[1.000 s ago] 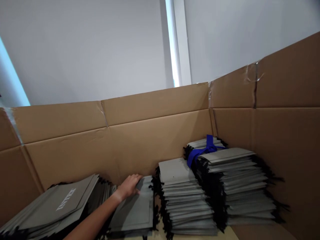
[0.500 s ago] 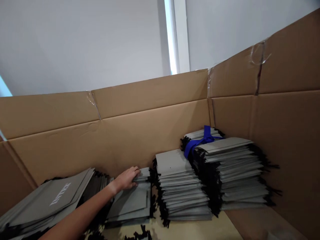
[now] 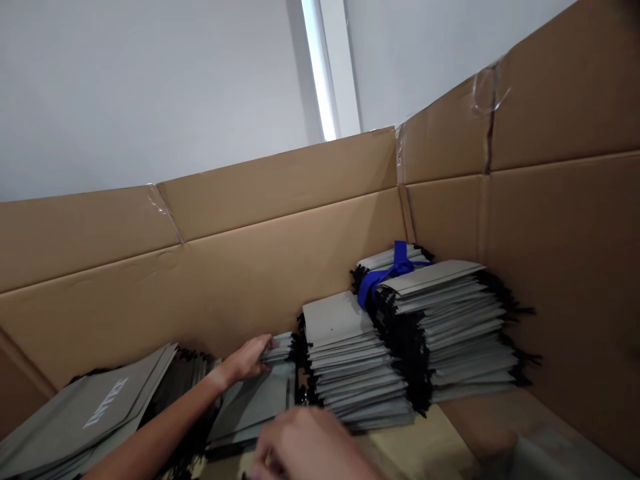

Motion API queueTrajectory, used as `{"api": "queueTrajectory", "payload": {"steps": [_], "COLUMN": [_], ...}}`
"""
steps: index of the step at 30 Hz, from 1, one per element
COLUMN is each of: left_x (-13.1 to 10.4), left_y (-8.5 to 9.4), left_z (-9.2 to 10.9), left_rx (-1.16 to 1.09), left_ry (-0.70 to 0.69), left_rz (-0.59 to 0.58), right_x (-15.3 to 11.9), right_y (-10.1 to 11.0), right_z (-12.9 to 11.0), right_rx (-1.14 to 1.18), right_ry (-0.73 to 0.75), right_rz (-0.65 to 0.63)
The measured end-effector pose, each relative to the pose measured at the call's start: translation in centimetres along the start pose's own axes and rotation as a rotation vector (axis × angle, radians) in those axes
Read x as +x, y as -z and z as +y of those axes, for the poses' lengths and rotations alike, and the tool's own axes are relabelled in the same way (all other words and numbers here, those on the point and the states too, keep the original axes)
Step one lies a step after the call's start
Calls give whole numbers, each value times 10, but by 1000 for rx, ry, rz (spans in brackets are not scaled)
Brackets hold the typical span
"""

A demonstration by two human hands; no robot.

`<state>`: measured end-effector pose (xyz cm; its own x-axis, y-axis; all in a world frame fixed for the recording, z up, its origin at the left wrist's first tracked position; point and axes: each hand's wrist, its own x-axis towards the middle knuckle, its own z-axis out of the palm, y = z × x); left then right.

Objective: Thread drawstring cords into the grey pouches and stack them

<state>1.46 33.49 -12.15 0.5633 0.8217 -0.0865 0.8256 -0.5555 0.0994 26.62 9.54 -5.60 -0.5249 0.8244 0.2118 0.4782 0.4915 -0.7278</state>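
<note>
My left hand (image 3: 249,358) reaches over a low stack of flat grey bags with black cord ends (image 3: 255,400). Its fingers curl over a small bundle of these bags (image 3: 280,348) at the back of the stack. In the foreground, my right hand (image 3: 307,443) is smeared by motion, just in front of the same stack. Its fingers bend downward, and whether they hold anything is hidden. A taller pile of grey bags (image 3: 350,373) stands right beside the low stack, its black ends facing both sides.
A large cardboard box (image 3: 280,247) surrounds everything with high walls. Against its right corner, another pile of grey bags (image 3: 460,333) stands near a blue strap (image 3: 397,267). At left lie larger dark grey bags with white lettering (image 3: 107,403). Yellowish card (image 3: 425,440) covers part of the bottom.
My right hand has come into view from the bottom edge. My left hand stays at the small bundle. The view has shifted, so the box and piles sit further left.
</note>
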Motion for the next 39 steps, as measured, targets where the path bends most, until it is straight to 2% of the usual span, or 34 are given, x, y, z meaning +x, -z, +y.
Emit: {"api": "queueTrajectory", "payload": {"steps": [3,5,11,17,23,28,34,39], "left_x": [-2,-2,1,-1,8,5,-7,0], "left_y": [-2,-1,2,2,5,8,1,-3], "left_z": [2,4,6,2,-7,-1,7,3], "left_rx": [19,26,42,34,49,69,45,48], "left_ry": [-36,-54,-28,3,35,9,-48,-20], "left_rz": [-18,-27,-41,14,11,3,-51,-80], "right_x": [1,-5,-27,-47,-57,-60,-62,-62], "right_y": [26,42,80,107,119,121,118,119], "right_z": [20,26,36,52,52,49,50,45], "right_rx": [-190,-174,-54,-38,-49,-50,-55,-35], "right_ry": [-84,-87,-83,-147,-187,-173,-189,-227], "right_rz": [260,359,445,544,561,560,546,501]}}
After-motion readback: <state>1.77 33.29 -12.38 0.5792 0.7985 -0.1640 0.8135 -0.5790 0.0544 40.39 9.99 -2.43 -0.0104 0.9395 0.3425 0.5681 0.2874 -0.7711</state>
